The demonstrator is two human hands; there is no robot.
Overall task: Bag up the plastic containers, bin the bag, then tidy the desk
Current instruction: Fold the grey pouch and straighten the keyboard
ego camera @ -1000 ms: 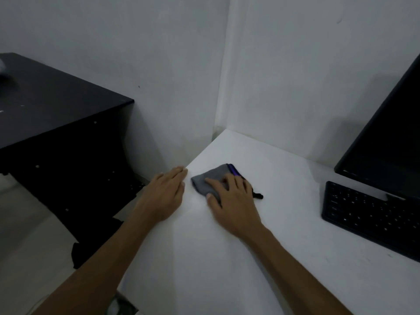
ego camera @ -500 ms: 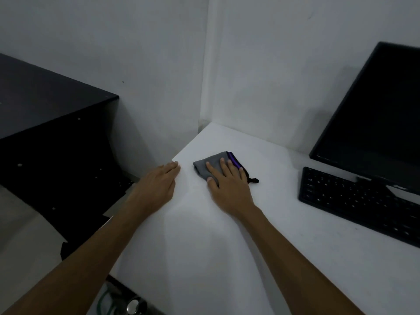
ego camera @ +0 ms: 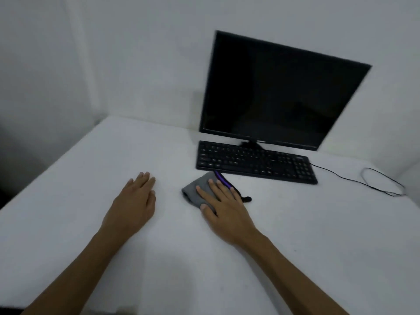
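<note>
The white surface (ego camera: 295, 223) is now showing a monitor (ego camera: 279, 92) and keyboard (ego camera: 254, 161), the view having swung right from the corner. The right hand (ego camera: 223, 204) is pressing the grey cloth (ego camera: 195, 189) flat-fingered, having slid it toward the keyboard; the left hand (ego camera: 134, 201) is resting open beside it. No containers or bag are showing, so wiping is probably underway.

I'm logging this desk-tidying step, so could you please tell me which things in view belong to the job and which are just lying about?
In the job:
- grey cloth, pressed flat under the right hand
- white desk being wiped
- left hand, resting flat on the desk

Just lying about:
- black keyboard, right behind the cloth
- dark monitor
- black cable
</note>
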